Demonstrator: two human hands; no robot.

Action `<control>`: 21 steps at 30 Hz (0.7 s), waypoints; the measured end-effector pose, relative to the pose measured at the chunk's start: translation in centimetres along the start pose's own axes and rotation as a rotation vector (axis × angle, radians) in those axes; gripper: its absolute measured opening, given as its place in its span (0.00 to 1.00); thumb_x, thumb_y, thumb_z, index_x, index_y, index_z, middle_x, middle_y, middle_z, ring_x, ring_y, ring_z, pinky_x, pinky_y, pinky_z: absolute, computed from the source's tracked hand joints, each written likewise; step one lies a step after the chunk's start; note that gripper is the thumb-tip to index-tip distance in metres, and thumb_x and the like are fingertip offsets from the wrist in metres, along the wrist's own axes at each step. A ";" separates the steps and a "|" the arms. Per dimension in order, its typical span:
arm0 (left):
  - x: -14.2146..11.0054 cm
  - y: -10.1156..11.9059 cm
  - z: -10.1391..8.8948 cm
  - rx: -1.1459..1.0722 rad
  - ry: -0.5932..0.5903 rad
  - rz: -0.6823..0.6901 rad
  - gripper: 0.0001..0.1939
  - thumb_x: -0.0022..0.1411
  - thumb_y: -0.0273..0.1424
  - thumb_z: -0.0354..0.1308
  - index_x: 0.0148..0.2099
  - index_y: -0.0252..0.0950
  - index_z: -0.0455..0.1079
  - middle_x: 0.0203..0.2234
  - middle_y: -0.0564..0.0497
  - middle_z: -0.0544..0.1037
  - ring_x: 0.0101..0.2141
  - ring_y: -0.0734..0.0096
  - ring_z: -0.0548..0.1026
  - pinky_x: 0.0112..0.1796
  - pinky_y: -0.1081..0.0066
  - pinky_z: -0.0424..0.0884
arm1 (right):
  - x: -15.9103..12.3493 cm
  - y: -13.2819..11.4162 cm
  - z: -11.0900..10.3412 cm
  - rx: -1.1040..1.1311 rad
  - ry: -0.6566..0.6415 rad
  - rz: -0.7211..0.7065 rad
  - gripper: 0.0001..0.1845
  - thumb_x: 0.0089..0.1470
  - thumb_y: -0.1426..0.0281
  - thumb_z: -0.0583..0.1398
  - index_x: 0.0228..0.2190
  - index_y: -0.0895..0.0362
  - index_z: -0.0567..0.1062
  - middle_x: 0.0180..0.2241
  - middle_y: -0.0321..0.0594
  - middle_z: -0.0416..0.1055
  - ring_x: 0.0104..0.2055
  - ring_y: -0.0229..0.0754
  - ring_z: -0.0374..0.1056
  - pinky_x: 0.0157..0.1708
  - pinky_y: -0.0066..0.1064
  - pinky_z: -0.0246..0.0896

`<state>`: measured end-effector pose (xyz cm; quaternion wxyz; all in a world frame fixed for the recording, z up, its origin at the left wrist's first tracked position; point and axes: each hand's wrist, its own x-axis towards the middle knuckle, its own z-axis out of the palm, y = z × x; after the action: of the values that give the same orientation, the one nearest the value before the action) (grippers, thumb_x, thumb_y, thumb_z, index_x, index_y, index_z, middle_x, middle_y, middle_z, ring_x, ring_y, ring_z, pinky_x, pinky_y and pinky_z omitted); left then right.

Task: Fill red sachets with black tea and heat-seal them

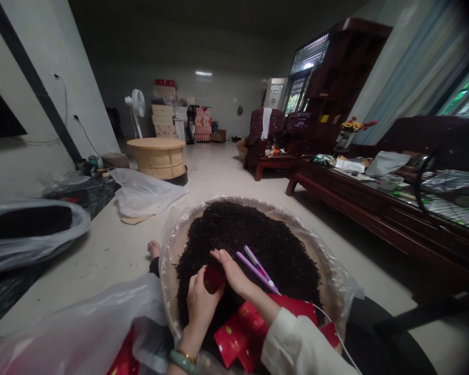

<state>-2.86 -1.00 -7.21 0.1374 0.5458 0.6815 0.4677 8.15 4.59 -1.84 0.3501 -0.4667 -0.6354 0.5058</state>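
In left fingers (199,277), red pouch (214,279)

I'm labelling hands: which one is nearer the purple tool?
Right. The right hand is beside the purple tool; the left hand is farther off, to the picture's left, holding a red packet.

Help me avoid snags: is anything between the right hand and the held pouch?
Nothing visible: the right hand is close beside the pouch in the left hand. The purple tool lies on the right hand's other side.
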 end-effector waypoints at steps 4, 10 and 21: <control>0.1 0.0 -0.1 -0.021 0.026 0.034 0.27 0.50 0.39 0.63 0.51 0.36 0.67 0.40 0.42 0.75 0.41 0.54 0.76 0.41 0.57 0.74 | -0.2 -0.6 -1.0 -0.076 -0.019 -0.065 0.37 0.60 0.44 0.39 0.55 0.51 0.69 0.60 0.41 0.61 0.65 0.46 0.49 0.64 0.46 0.38; -0.1 0.2 -0.4 0.060 0.037 0.035 0.27 0.50 0.35 0.62 0.52 0.33 0.67 0.40 0.40 0.75 0.40 0.52 0.76 0.40 0.58 0.74 | -2.9 -3.2 -2.5 -0.499 0.157 -0.345 0.16 0.60 0.60 0.54 0.34 0.54 0.78 0.34 0.43 0.73 0.40 0.46 0.64 0.43 0.39 0.59; -0.5 0.0 -0.5 0.086 0.055 0.234 0.22 0.52 0.25 0.57 0.52 0.35 0.68 0.42 0.42 0.77 0.42 0.57 0.75 0.42 0.59 0.74 | -3.9 -4.0 -0.2 -0.825 -0.054 -0.225 0.08 0.56 0.71 0.59 0.27 0.55 0.77 0.32 0.41 0.76 0.50 0.50 0.61 0.51 0.45 0.49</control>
<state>-3.02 -1.73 -7.10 0.0396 0.6138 0.6362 0.4658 8.66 0.74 2.21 0.1703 -0.4822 -0.8403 0.1800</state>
